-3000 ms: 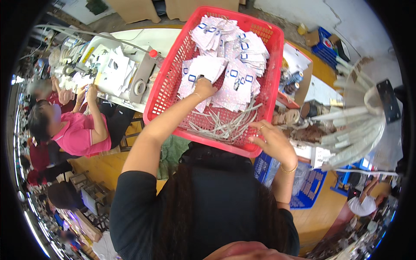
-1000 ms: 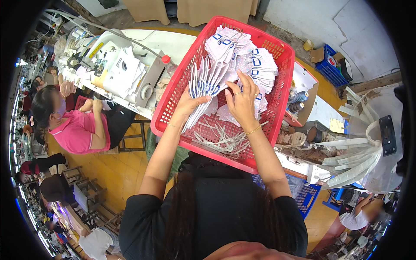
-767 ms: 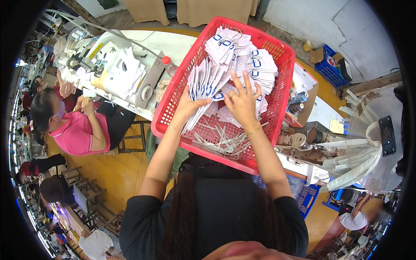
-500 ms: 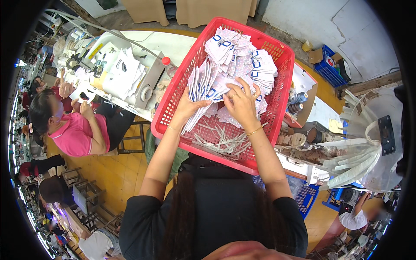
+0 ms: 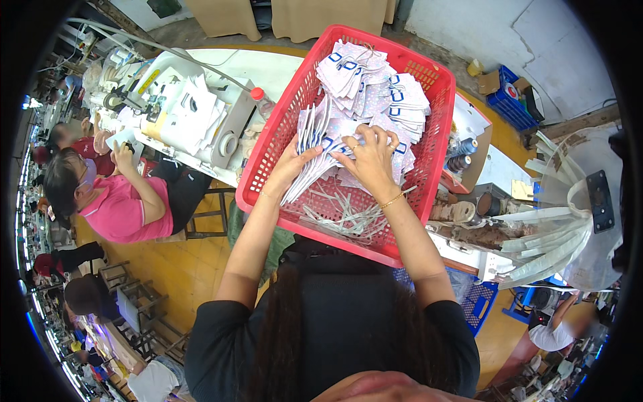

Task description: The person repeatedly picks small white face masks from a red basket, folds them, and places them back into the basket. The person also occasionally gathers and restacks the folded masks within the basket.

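Strips (image 5: 346, 216) in basket (image 5: 315, 233), before stacked pieces (image 5: 406, 110).

Smooth plastic basket (image 5: 437, 144), matt cloth-like patterned pieces (image 5: 410, 107), glossy transparent plastic sheet (image 5: 579, 164)

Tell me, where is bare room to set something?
White tabletop lies bare between the grey tube, red-capped clear bottle and red perforated plastic basket; yellow floor, between the dark-framed stool and left forearm. Crowded: inside the basket, with white-pink printed pieces, thin whitish strips, left hand, right hand.
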A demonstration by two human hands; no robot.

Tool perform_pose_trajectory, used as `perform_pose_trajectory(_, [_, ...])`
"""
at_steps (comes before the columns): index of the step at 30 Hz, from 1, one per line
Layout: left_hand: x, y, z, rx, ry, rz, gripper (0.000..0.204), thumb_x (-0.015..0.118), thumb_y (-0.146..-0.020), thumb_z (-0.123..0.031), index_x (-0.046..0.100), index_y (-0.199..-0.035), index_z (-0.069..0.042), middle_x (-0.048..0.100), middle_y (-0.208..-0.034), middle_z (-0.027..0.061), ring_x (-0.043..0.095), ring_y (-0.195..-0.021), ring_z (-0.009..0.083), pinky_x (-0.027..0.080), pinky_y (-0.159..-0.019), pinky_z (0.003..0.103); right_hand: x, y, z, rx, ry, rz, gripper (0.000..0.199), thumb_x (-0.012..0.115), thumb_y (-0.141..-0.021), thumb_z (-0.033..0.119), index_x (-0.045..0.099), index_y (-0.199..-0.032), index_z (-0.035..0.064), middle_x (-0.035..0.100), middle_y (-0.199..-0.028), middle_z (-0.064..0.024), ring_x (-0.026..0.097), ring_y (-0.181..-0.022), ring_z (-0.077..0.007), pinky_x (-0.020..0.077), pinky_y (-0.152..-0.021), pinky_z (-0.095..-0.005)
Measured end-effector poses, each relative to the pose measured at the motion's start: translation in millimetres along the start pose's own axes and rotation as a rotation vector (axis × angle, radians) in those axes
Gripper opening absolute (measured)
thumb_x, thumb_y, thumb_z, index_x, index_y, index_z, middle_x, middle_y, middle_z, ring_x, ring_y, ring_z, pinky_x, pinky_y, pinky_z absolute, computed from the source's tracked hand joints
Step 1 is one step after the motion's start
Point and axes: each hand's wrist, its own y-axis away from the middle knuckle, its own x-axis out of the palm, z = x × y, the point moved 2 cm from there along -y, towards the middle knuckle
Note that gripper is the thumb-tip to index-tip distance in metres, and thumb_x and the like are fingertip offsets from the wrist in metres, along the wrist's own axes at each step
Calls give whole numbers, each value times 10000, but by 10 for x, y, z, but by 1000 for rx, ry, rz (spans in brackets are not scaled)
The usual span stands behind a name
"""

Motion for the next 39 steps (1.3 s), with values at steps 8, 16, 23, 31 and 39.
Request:
perform_pose_trajectory(8, [-10,8,94,-82,21,123,542,661,-855,-113,394,-1314,-10,602,-1094,83,596,-957,127,482,-846,265,-51,-1,-21,-166,-108,56,260,679,-756,333,625,-695,86,462,-1372,-3,301,-1322,-279,163,-999,-557])
perform_pose_trajectory(16, [-1,4,98,-137,261,168,445,548,-911,-220,428,-1268,17,574,-1154,110,559,-1061,160,434,-929,299,21,41,11,-132,-71,31,317,646,-790,258,601,-1099,201,552,-1050,-20,477,-1096,-241,213,-951,-530])
perform_pose_trajectory(23, [-184,-135,325,-140,174,47,548,466,-927,-308,388,-1315,70,460,-1318,196,464,-1211,234,331,-1039,320,23,17,90,-122,-23,-88,329,611,-827,296,608,-1156,281,527,-1000,-40,468,-1016,-248,259,-897,-542])
perform_pose_trajectory(31, [74,-59,407,258,-308,-173,653,351,-968,-363,202,-1405,99,292,-1422,223,263,-1337,276,195,-1103,330,93,98,209,349,-212,157,536,603,-871,376,446,-1364,237,473,-1010,-192,458,-943,-333,386,-815,-414])
perform_pose_trajectory(39, [247,16,282,226,-633,-119,758,352,-959,-415,127,-1386,168,226,-1435,345,226,-1370,380,190,-1109,350,299,136,117,426,-967,-12,749,715,-765,75,317,-1399,92,375,-1409,-219,343,-1336,-319,296,-1076,-362])
